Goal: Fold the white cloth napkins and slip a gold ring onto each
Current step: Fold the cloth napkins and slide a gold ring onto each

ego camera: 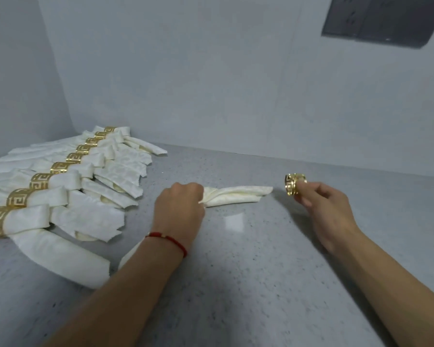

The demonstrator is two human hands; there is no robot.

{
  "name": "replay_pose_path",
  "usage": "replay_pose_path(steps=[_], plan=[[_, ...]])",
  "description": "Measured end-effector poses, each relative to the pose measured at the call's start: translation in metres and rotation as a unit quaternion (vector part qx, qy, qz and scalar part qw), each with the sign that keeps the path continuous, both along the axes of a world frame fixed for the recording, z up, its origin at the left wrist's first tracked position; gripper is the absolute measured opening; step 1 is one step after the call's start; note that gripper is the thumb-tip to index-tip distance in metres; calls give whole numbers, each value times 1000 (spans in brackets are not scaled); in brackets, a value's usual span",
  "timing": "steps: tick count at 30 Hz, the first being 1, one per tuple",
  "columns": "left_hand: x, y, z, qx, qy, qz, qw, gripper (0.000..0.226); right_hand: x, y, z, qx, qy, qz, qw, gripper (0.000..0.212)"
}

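Grey speckled tabletop (248, 259) fills the near view, with your two bare forearms reaching in from the bottom edge. Your left wrist carries a red string bracelet (169, 240). Just left of that forearm lies a folded napkin (60, 256) with no ring on it, flat on the surface. A small white cloth edge shows beside your left wrist; can't tell what it belongs to.

Your left hand (179, 206) is fisted, its grip clamped around one end of a rolled white napkin (236, 195); the free end points right and rests on the tabletop. Your right hand (323, 211) is lifted a little, its grip pinched on a gold ring (294, 184) held at the fingertips (301, 190). The ring sits near the napkin's free end but apart from it, not yet on the cloth.

Farther left, a row of finished napkins (105, 176) runs back in a diagonal toward the corner, each overlapping its neighbour. Each wears a gold band (39, 181) with a key-pattern cutout.

Beyond, plain pale walls (211, 83) meet at a corner on the left. A dark panel (383, 18) hangs on the wall at upper right, blurred.
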State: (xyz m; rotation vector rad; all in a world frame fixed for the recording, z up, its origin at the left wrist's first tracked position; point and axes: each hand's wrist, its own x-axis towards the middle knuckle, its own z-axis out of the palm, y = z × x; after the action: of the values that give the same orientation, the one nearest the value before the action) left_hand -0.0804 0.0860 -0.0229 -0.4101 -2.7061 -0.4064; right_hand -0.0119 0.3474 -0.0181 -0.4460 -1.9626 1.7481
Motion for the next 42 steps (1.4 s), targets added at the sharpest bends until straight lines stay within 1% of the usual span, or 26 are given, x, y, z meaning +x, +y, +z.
replay_pose_path(steps=[4, 6, 10, 12, 15, 18, 21, 25, 28, 31, 34, 39, 42], plan=[[3, -2, -2, 9, 12, -18, 1000, 7, 18, 12, -14, -41, -6, -16, 999, 20], [5, -3, -4, 11, 21, -33, 999, 5, 14, 15, -15, -56, -4, -16, 998, 25], [7, -7, -5, 84, 48, -60, 994, 4, 10, 16, -17, -62, 3, -1, 998, 35], [8, -8, -5, 110, 77, -72, 988, 6, 10, 17, -17, -78, 4, 11, 997, 40], [11, -9, -4, 121, 126, -96, 980, 9, 7, 21, -17, -107, 8, 36, 994, 44], [14, -10, -3, 135, 144, -113, 974, 9, 9, 24, -17, -114, 11, 67, 991, 46], [16, -11, -3, 145, 144, -132, 970, 8, 11, 27, -15, -134, 16, 113, 984, 47], [15, -15, -2, 160, 153, -160, 962, 9, 12, 27, -14, -114, 14, 150, 982, 52], [15, -17, -2, 171, 157, -167, 958, 10, 14, 28, -15, -103, 25, 171, 980, 52], [16, -18, -2, 187, 161, -178, 952, 11, 16, 26, -13, -68, 27, 200, 977, 52], [17, -20, 0, 214, 182, -182, 942, 13, 18, 25, -12, -64, 36, 211, 975, 52], [17, -21, -3, 215, 159, -183, 946, 13, 18, 26, -11, -59, 56, 244, 966, 57], [15, -23, -3, 219, 155, -169, 948, 14, 19, 31, -11, -35, 56, 250, 966, 57]])
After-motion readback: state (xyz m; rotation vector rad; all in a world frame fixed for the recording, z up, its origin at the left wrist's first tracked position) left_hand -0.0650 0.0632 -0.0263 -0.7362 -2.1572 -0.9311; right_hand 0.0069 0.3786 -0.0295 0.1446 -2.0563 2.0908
